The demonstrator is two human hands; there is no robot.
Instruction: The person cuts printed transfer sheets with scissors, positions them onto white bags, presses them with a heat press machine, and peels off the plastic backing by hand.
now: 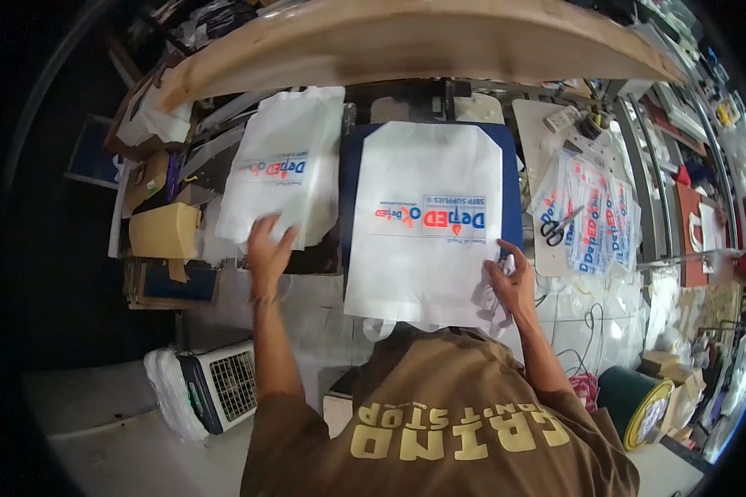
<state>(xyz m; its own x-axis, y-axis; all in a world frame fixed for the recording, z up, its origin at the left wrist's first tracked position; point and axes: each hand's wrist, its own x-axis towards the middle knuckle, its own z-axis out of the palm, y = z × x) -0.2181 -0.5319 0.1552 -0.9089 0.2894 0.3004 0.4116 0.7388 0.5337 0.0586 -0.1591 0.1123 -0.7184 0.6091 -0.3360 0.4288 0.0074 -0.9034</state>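
Note:
A white printed bag point(427, 273) lies flat on a dark blue board point(512, 178) in front of me, its red and blue lettering upside down to my view. My right hand point(514, 286) is at the bag's right edge, its fingers closed around a crumpled white cloth point(494, 308), with thumb and index finger touching the bag's edge. To the left, a stack of similar white bags point(278, 132) lies with matching print. My left hand point(269, 255) is over the near edge of this stack, fingers apart and slightly blurred; whether it touches the top bag I cannot tell.
Scissors point(555, 229) rest on printed clear sheets point(593, 207) at the right. A wooden beam point(423, 45) spans the far side. A yellow box point(164, 232) stands at the left, and a white fan-like appliance point(228, 381) is low on the left.

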